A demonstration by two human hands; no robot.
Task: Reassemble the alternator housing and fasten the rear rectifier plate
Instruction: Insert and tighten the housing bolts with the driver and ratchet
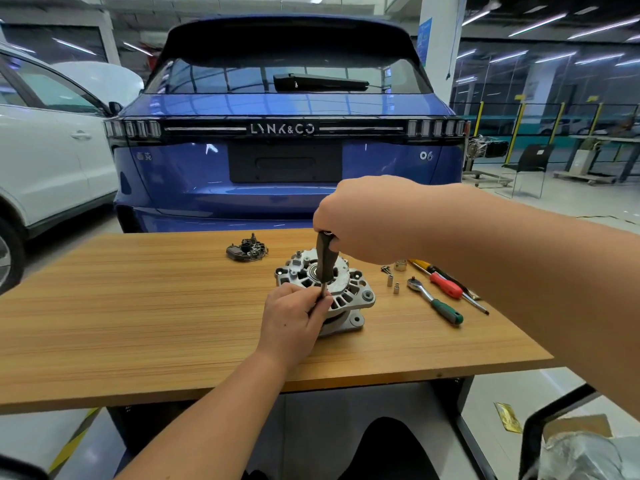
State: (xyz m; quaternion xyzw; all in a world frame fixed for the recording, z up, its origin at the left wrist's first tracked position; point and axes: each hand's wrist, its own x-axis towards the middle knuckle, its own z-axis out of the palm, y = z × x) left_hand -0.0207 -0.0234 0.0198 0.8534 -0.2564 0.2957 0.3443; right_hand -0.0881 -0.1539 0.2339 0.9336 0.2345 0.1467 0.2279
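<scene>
Workshop bay with a white car [45,150] at far left and a blue hatchback [284,147] parked tail-on behind a wooden table [138,306], which carries every item below. Toward the far edge, left of centre: the rectifier plate [246,251], dark, lying flat and well apart from the housing, not yet fitted. Near centre: the left hand [294,320], fingers curled to pinch the lower shaft of the driver just above the casting. Beside and partly behind it: the alternator housing [332,289], silver, lying with its vented rear face up and its bearing bore showing. Over the housing: the screwdriver [324,261], dark handle, long axis near vertical, tip down at the near-left rim of the housing, where the left fingers hide the contact point. On top of the handle: the right hand [367,220], clenched around the handle end, coming in from the right. Judgement: a housing bolt is being driven, so the move turns on keeping the shaft upright over the fastener; the left hand is nearer the tip and guides it. Right of the housing: small sockets and bolts [393,282], a ratchet with green grip [436,301], a red-handled driver [448,284] and a yellow-handled tool [420,264], all apart from the working line.
</scene>
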